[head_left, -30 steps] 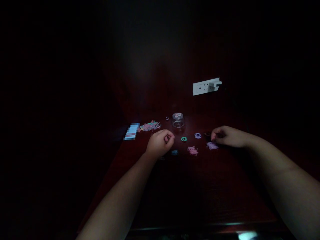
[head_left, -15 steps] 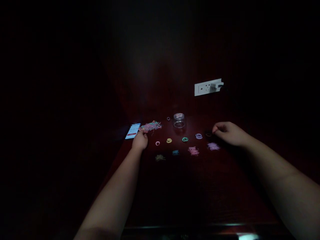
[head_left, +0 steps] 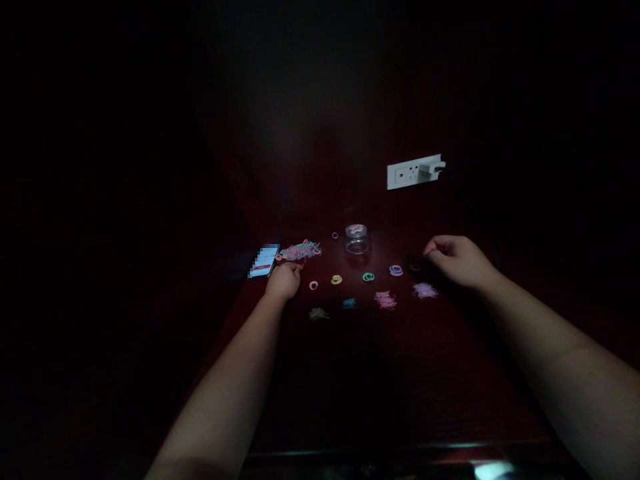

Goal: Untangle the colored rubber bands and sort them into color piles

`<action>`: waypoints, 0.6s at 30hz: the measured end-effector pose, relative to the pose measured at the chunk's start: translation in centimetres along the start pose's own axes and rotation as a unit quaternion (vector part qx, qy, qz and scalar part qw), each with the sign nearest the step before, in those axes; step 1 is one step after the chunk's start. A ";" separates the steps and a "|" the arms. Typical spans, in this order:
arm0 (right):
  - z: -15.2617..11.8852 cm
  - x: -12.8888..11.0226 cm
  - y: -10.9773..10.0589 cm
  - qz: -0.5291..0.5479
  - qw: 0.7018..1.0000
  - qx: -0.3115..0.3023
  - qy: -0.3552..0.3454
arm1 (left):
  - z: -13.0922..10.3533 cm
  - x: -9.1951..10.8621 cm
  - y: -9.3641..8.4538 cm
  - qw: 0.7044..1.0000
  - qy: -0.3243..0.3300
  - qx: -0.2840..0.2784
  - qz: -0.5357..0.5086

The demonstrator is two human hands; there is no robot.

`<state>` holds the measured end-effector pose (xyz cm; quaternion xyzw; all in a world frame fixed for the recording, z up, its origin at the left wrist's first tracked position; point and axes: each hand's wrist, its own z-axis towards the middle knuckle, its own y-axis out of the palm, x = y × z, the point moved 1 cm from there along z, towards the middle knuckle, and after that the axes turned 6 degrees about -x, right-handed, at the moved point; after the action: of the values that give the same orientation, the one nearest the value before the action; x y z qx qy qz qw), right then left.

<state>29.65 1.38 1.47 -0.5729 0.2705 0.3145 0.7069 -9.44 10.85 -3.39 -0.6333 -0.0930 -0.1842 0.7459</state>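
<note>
My left hand [head_left: 284, 281] is closed at the near edge of a mixed heap of coloured rubber bands [head_left: 303, 251]; whatever its fingertips pinch is too small to make out. On the right, my right hand [head_left: 457, 261] is held in a pinch beside a dark hair tie [head_left: 415, 268], its contents unclear. A row of hair ties runs between the hands: pink [head_left: 313, 285], yellow [head_left: 337, 280], green [head_left: 369, 277] and purple [head_left: 396, 270]. Nearer lie piles of thin bands: olive [head_left: 319, 314], blue [head_left: 349, 303], pink [head_left: 385, 300] and purple [head_left: 425, 291].
A clear lidded jar [head_left: 357, 243] stands behind the row, with a single small band [head_left: 335, 236] to its left. The lit phone [head_left: 264, 261] lies left of the heap. On the dark wall is a socket panel [head_left: 405, 175] with a plug in it.
My left hand has drawn slightly right and toward me from the heap, its fingers turning rightward. My right hand stays nearly in place beside the dark hair tie. The view has shifted a little.
</note>
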 end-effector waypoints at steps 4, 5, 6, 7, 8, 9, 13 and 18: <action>-0.1 -0.1 0.1 0.011 1.000 0.025 -0.003 | -0.1 0.2 0.0 1.000 0.007 0.011 -0.008; -0.1 -0.1 0.1 0.015 0.999 0.029 -0.006 | -0.1 0.2 -0.1 1.000 0.008 0.015 -0.011; -0.1 -0.1 0.2 0.017 0.999 0.031 -0.012 | -0.1 0.3 -0.1 1.000 0.008 0.020 -0.015; -0.1 -0.2 0.2 0.018 0.999 0.032 -0.019 | -0.1 0.3 -0.1 0.999 0.006 0.025 -0.020; -0.1 -0.2 0.3 0.017 0.999 0.032 -0.025 | -0.1 0.3 -0.1 0.999 0.003 0.032 -0.025; -0.1 -0.2 0.3 0.015 0.999 0.032 -0.030 | -0.2 0.4 -0.2 0.999 0.000 0.040 -0.031; -0.1 -0.4 0.7 0.017 0.999 0.027 -0.041 | -0.6 0.9 -1.0 0.995 -0.001 0.084 -0.061; -0.1 -0.5 1.8 0.044 0.996 0.003 -0.078 | -1.4 2.5 -2.0 0.986 0.024 0.123 -0.113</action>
<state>27.99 1.50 0.64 -0.5321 0.2401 0.3885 0.7130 -8.06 8.79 -0.90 -0.5173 -0.1674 -0.2696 0.7948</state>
